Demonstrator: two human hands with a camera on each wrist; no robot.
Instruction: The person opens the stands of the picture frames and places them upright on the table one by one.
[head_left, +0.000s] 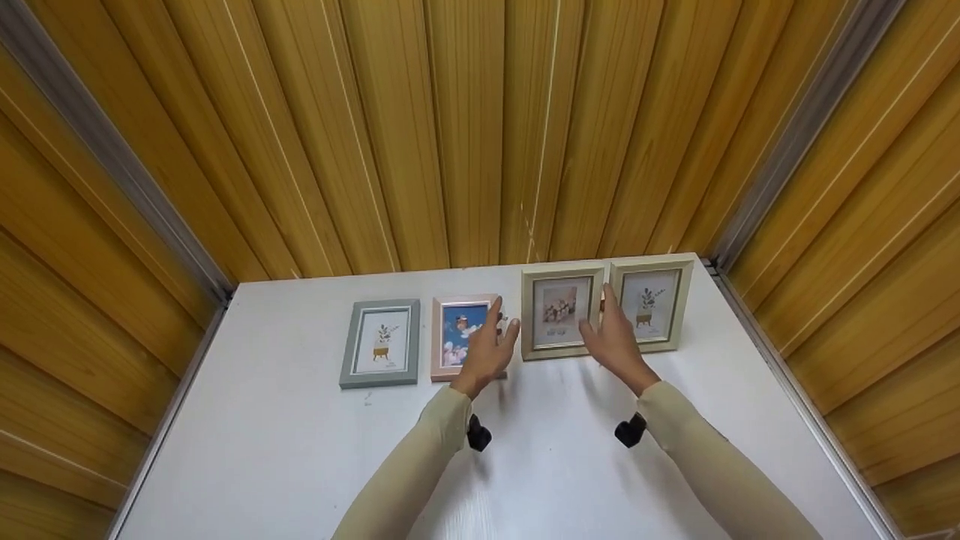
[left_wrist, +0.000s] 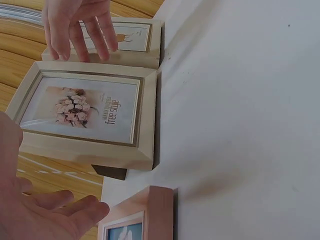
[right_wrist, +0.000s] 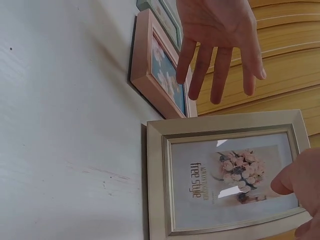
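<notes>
A cream picture frame (head_left: pixel 562 313) with a pink flower print stands upright between my two hands. My left hand (head_left: pixel 486 352) is off its left side, fingers extended and holding nothing, in front of the right edge of a pink picture frame (head_left: pixel 448 337). In the left wrist view a gap shows between that hand and the cream frame (left_wrist: pixel 145 115). My right hand (head_left: pixel 616 343) is at the cream frame's right edge with its fingers straight and its thumb before the glass; whether it touches is unclear. Just behind it stands a second cream frame (head_left: pixel 651 304) with a plant print.
A grey-green picture frame (head_left: pixel 380 343) stands at the left end of the row. All the frames are on a white tabletop (head_left: pixel 270 450) near its back edge. Wood-patterned panels (head_left: pixel 465 135) rise behind and at both sides.
</notes>
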